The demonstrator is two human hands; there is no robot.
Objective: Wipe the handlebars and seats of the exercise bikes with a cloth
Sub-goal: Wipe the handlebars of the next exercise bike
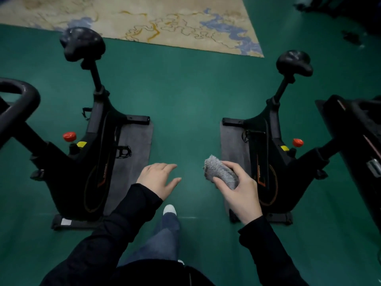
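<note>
Two black exercise bikes stand on a green floor, one on each side of me. The left bike (82,157) has its seat (82,43) at the upper left and its handlebar (19,100) at the left edge. The right bike (276,162) has its seat (293,62) at the upper right and its handlebar (362,120) at the right edge. My right hand (240,193) grips a folded grey cloth (219,171) in the gap between the bikes, touching neither. My left hand (158,179) hovers beside it with straight fingers, holding nothing.
Each bike rests on a dark mat (134,151). Red knobs (69,136) and yellow levers stick out from the frames. A beige patterned rug (144,19) lies beyond the seats. My leg and white shoe (169,209) are on the green floor (185,100) between the bikes.
</note>
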